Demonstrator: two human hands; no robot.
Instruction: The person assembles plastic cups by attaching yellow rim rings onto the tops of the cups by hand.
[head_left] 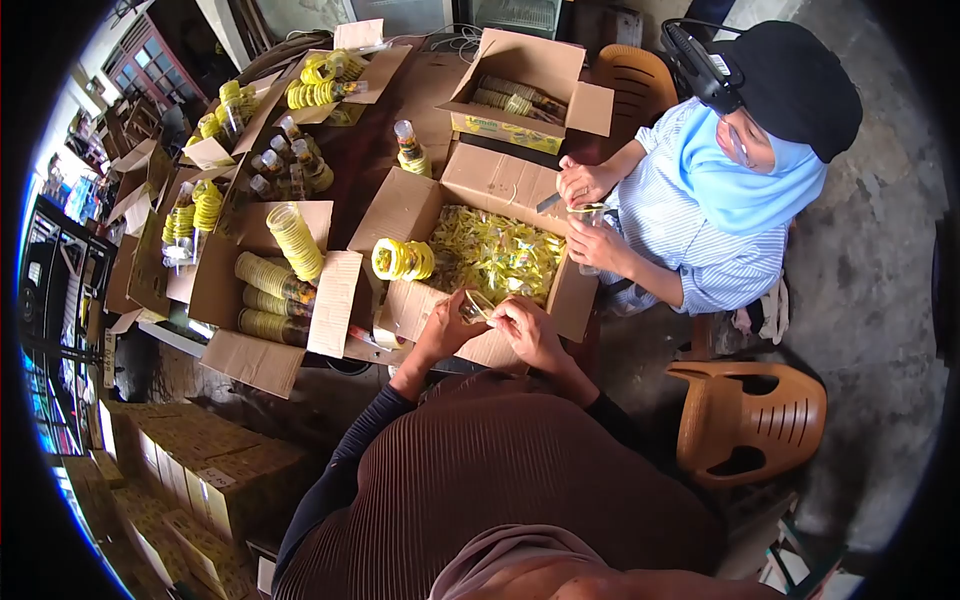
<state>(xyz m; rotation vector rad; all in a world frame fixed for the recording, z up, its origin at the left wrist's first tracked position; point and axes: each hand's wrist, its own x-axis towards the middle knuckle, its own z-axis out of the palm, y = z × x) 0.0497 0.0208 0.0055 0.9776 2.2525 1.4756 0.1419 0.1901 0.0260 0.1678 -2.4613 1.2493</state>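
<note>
Both hands meet at the near edge of an open cardboard box full of small yellow-and-clear wrapped pieces. My left hand is closed around a clear plastic cup with a yellow rim. Fingers of my right hand pinch at the rim of that same cup. Just beyond my left hand, a short stack of yellow-rimmed cups lies on its side on the box flap. To the left, a taller stack of cups leans upright over another open box.
At the right a co-worker holds a cup and a dark blade over the box. An orange chair stands at the lower right. More boxes and cup stacks cover the table's far and left parts.
</note>
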